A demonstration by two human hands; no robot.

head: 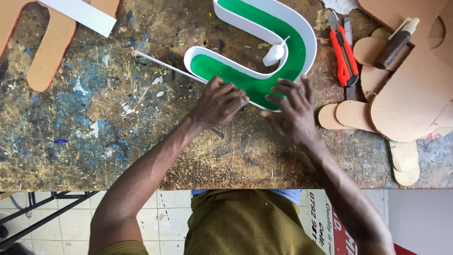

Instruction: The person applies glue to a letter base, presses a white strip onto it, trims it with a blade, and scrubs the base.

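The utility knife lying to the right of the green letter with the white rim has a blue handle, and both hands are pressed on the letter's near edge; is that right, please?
Not quite: the head view shows the utility knife has a red-orange handle, not blue. It does lie to the right of the green letter, and the left hand and right hand are both at its near edge.

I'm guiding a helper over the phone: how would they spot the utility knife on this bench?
Start at the curved green letter with white walls by both hands. Just right of its bend lies the utility knife, lengthwise. Its bright orange body sets it apart from the tan cardboard cutouts and the brown-handled tool beside it.
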